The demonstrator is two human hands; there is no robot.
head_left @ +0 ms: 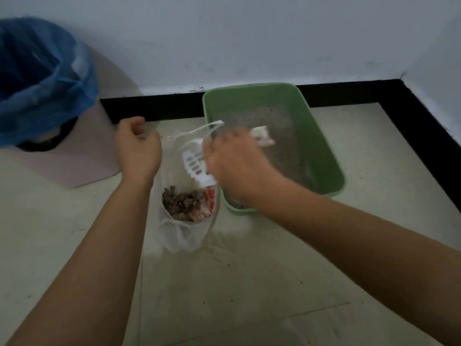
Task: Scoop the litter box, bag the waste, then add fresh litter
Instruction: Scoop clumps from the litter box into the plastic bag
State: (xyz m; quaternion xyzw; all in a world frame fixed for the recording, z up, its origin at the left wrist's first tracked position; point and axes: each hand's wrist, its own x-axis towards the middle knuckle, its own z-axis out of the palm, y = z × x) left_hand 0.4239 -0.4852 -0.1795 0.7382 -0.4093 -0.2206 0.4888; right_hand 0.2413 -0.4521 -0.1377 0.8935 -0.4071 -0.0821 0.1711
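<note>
Fingers (225, 143) of the right hand (234, 166), blurred, wrap the middle of the white scoop (193, 162). Its long axis runs from the handle end at upper right, over the green litter box (321, 126), down-left to the slotted head, which points into the open white bag (182, 236). Curled fingers (136, 123) of the left hand (138, 151) hold up the bag's left edge. Brown clumps (182, 203) lie inside. The bag stands on the floor (249, 283) just left of the box; a blue-lined bin (37, 83) sits at upper left.
</note>
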